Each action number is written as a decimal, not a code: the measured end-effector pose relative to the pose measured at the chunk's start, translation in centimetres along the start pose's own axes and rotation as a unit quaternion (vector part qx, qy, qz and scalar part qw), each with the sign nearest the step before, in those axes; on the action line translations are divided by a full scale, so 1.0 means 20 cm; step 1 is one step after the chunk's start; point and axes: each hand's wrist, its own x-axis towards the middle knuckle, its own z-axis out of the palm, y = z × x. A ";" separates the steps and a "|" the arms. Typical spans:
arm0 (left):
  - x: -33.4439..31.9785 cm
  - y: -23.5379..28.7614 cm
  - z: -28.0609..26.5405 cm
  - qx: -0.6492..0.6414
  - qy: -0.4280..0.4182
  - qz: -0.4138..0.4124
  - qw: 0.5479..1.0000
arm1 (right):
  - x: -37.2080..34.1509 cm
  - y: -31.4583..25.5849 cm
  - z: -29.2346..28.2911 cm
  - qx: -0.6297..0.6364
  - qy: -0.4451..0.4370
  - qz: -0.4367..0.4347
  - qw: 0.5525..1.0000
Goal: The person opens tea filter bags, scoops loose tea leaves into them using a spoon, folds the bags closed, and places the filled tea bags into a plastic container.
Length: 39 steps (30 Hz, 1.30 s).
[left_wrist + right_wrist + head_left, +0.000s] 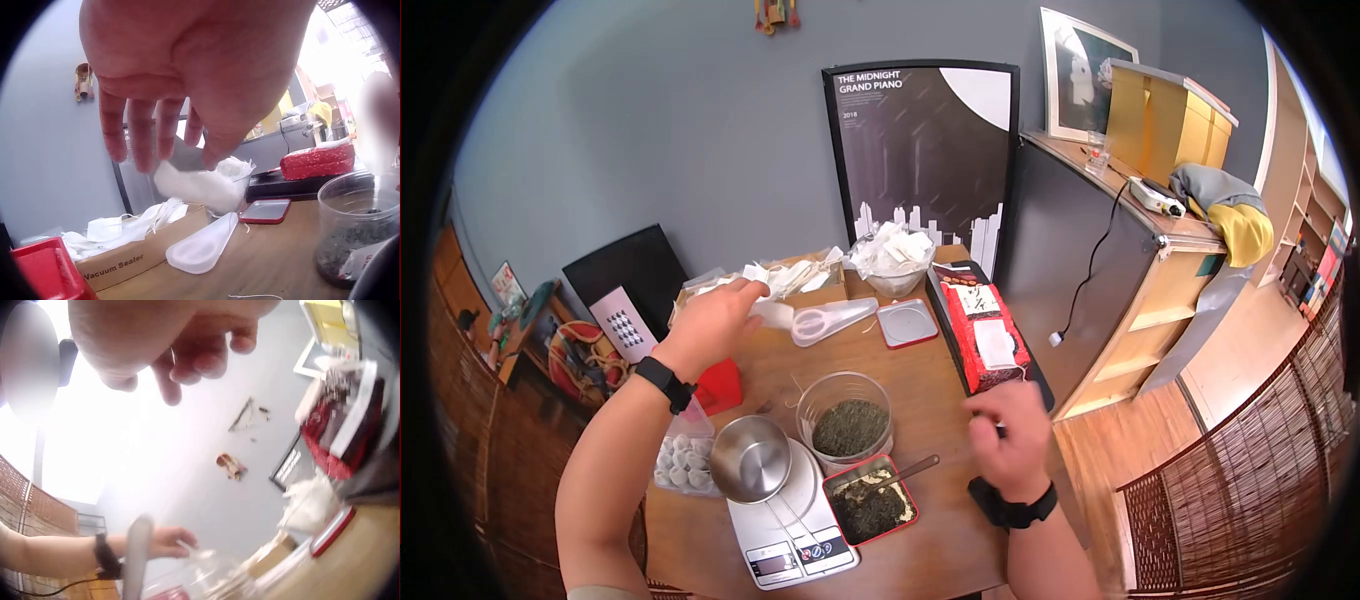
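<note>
My left hand [715,318] reaches over the cardboard box [134,262] of white bags, fingers extended. In the left wrist view a blurred white bag [200,187] shows just below the fingertips. My right hand [1012,432] hovers near the table's right side, fingers loosely curled around nothing visible, close to the red packet [970,340]. A white bag [997,345] lies on that packet. Between the hands stand a clear tub [885,450] of dried leaves, a red-rimmed tin [912,520] with dark leaves and a spoon [918,467], and a steel pan [750,458] on a kitchen scale [745,520].
A bowl [895,283] heaped with white bags stands at the back. Before it lie a translucent teardrop-shaped tray [832,322] and a red-edged lid [907,323]. At left are a red container [720,388] and a plastic box of round white bags [685,465]. A cabinet [1090,260] borders the right.
</note>
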 end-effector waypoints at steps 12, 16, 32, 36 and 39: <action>-0.11 0.19 -0.12 -0.049 -0.012 0.055 0.997 | 0.02 0.23 -0.04 -0.292 -0.016 0.064 0.954; -0.15 0.19 -0.14 -0.058 0.022 0.098 0.993 | 0.02 0.21 -0.06 -0.278 -0.017 0.063 0.958; -0.36 0.68 -0.37 -0.352 0.058 0.130 0.925 | 0.20 -0.44 -0.11 0.108 -0.121 0.051 0.985; -0.44 0.64 -0.34 -0.367 0.009 0.151 0.918 | 0.22 -0.64 -0.11 0.156 -0.177 0.066 0.970; -0.52 0.60 -0.38 -0.402 0.033 0.136 0.905 | 0.23 -0.69 -0.14 0.155 -0.191 0.088 0.965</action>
